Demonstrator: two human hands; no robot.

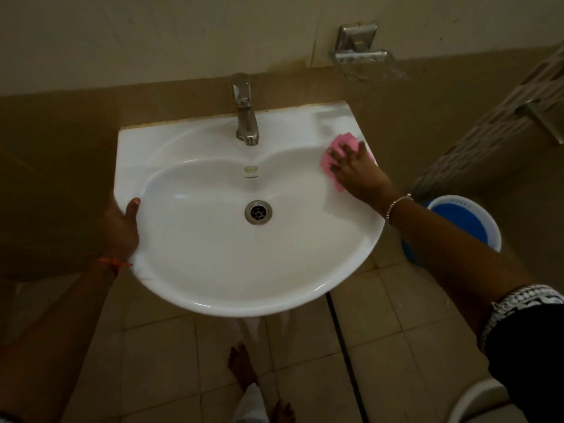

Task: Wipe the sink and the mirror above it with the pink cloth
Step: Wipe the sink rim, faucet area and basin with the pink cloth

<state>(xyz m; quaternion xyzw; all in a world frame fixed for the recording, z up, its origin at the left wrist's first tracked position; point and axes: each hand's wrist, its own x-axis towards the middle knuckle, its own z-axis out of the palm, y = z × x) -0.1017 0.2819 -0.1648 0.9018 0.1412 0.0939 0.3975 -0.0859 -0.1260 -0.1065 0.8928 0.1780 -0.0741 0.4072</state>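
A white wall-mounted sink [213, 270] fills the middle of the view, with a chrome tap [245, 117] at its back and a metal drain [258, 212] in the bowl. My right hand [355, 172] presses the pink cloth [334, 148] flat on the sink's right rim, fingers spread over it. My left hand [123, 227] grips the sink's left edge, thumb on top of the rim. The mirror is out of view.
A metal soap holder [363, 56] hangs on the wall at the upper right. A blue and white bucket [464, 224] stands on the tiled floor right of the sink. A metal rack [503, 117] runs along the right wall. My bare feet [244, 367] are below the sink.
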